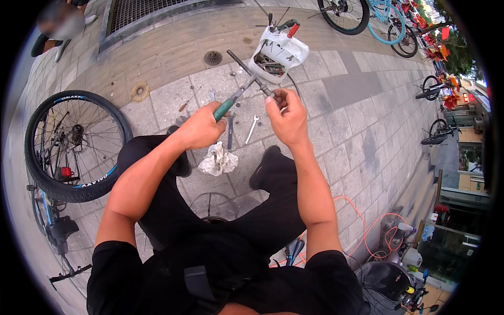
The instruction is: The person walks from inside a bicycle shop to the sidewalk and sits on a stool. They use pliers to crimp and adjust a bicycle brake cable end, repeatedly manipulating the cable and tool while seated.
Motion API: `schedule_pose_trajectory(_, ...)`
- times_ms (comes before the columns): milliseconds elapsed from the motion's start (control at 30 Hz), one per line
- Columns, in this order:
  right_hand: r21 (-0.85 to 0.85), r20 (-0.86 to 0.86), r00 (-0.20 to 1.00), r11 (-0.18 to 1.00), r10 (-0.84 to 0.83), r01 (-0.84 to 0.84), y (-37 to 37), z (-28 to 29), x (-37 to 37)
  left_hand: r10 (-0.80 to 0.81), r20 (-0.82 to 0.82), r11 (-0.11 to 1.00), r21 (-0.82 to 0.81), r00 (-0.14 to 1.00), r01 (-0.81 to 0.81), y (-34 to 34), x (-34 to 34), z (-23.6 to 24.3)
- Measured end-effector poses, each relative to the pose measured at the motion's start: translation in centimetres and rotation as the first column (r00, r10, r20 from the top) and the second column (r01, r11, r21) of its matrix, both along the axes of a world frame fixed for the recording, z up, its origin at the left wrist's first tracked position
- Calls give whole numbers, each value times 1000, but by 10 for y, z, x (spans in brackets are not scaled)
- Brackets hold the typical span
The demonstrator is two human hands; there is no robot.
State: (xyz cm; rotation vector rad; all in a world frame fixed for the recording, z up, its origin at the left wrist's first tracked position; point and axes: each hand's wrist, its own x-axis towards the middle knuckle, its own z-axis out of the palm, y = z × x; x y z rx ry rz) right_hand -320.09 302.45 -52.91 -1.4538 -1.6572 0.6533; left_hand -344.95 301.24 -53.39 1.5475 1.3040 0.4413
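My left hand (203,126) is closed round the green handle of a hand tool (224,108) with a flat metal shaft. That shaft runs up and to the right, and its tip meets a long metal rod (242,63); whether they are joined I cannot tell. My right hand (287,116) pinches the near end of the rod between thumb and fingers. The rod slants away to the far left, dark at its far end and greyer near my fingers. Just beyond, a white plastic tub (270,55) holds metal parts and tools, one with a red handle (293,30).
A wrench (252,129), crumpled white paper (218,159) and a cogged cassette (212,58) lie on the paving. A bicycle wheel (79,146) is at left, beside a bicycle. An orange hose (362,226) curls at right. Parked bicycles (386,21) and a person (60,26) are farther off.
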Motion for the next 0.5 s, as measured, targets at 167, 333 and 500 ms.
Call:
schedule_pose_trajectory(167, 117, 139, 990, 993, -15, -2, -3, 0, -3, 11, 1, 999, -31, 1000, -11, -1, 2, 1)
schedule_pose_trajectory(333, 137, 134, 991, 990, -4, -15, -3, -3, 0, 30, 17, 999, 11, 999, -30, -1, 0, -12)
schedule_pose_trajectory(500, 140, 120, 993, 990, 14, -31, -2, -6, 2, -4, -20, 1000, -1, 1000, 4, 0, 1, -6)
